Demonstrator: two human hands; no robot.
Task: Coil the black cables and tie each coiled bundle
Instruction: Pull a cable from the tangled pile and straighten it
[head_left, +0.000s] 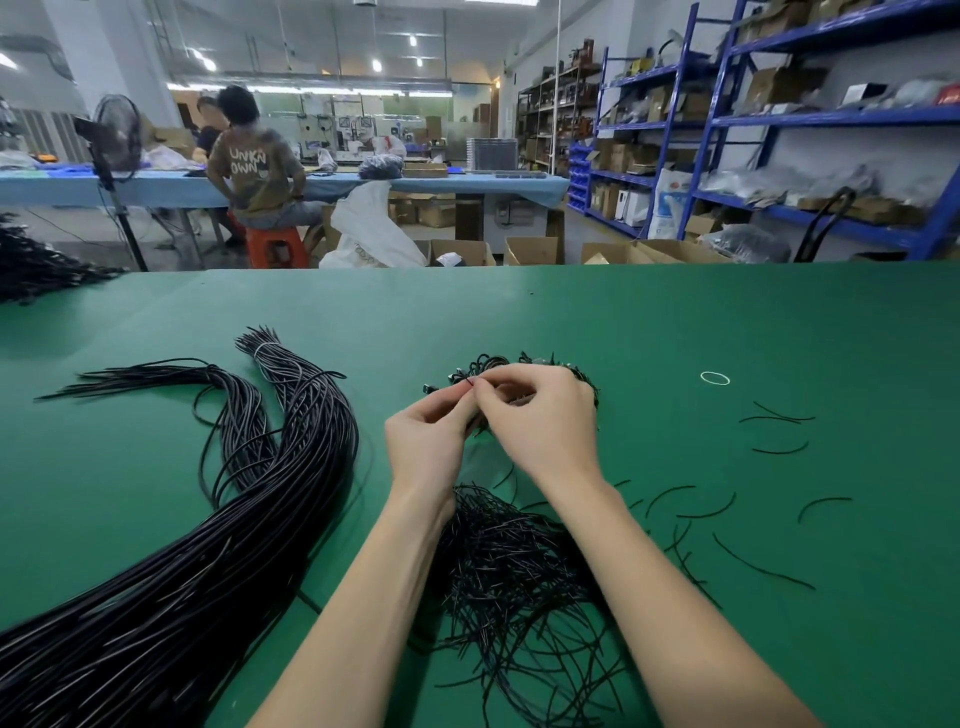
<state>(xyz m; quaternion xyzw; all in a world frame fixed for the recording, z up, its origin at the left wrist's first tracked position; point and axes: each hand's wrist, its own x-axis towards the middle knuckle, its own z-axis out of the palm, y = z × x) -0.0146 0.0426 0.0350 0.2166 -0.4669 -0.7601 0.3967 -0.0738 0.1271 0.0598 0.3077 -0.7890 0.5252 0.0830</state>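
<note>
Coiled cable (524, 364) behind both hands' grip, left hand (428, 434), right hand (540, 415)

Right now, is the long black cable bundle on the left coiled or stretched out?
Stretched out: the long black cable bundle lies uncoiled across the green table, banded near its far end.

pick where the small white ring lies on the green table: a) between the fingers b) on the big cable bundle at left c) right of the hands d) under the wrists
c: the white ring lies alone on the bare green table, right of both hands, touching nothing.
</note>
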